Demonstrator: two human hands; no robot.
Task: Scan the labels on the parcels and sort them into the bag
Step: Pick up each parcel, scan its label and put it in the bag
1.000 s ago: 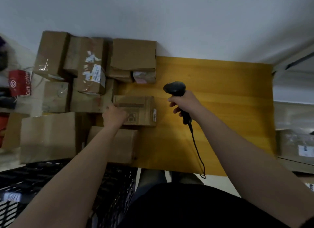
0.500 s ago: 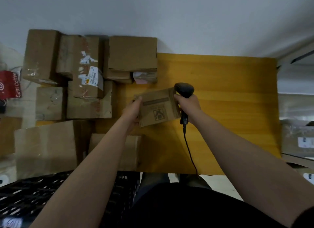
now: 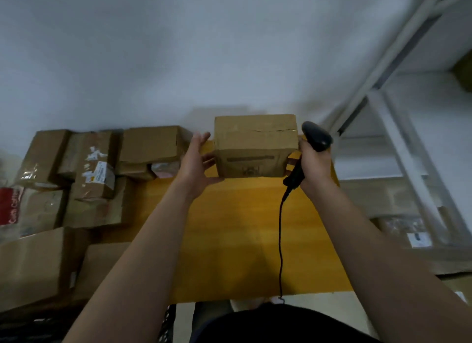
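Note:
I hold a brown cardboard parcel [image 3: 255, 146] in the air above the far edge of the yellow table [image 3: 242, 240], pressed between my two hands. My left hand [image 3: 198, 164] presses its left side with straight, spread fingers and has the thumb under the bottom edge. My right hand [image 3: 313, 165] grips a black handheld scanner [image 3: 316, 137] and leans against the parcel's right side. The scanner's cable [image 3: 281, 240] hangs down to the table's near edge. No label shows on the faces turned to me. No bag is in view.
Several cardboard parcels [image 3: 97, 174] are stacked at the left of the table, one with a white label. A red-printed packet [image 3: 9, 206] lies at the far left. White metal shelving [image 3: 408, 164] with more parcels stands at the right. A black crate [image 3: 38, 324] sits bottom left.
The parcel went from lying on the table under my left hand to being lifted up and away toward the wall. My right hand with the scanner came against its right side.

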